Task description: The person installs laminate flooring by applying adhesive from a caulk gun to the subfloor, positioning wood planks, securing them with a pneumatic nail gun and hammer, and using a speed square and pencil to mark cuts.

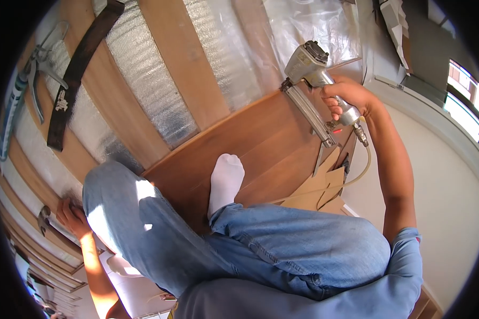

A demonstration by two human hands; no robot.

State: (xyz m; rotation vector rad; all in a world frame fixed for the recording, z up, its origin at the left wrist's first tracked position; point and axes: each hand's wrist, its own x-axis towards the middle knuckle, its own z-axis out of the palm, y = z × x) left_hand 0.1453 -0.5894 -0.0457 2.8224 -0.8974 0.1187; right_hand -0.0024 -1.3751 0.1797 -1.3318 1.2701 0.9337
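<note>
The nail gun [307, 63] is at the right part of the far edge of the floorboards [271, 135]; nose contact cannot be confirmed. The right hand [348, 95] encircles the cylindrical grip [350, 114], the proper hold point. Expect a heavy, rigid, top-weighted tool, with drag from the flexible air hose [365, 169]. The left hand [73, 218], left of the floorboards, is near a dark hooked tool [43, 220]; whether it grasps anything cannot be determined.

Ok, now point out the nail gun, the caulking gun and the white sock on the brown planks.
Nail gun [307, 64]: head view, on its silver body.
Caulking gun [12, 112]: head view, on its tube.
White sock [227, 178]: head view, mid-foot.
</note>
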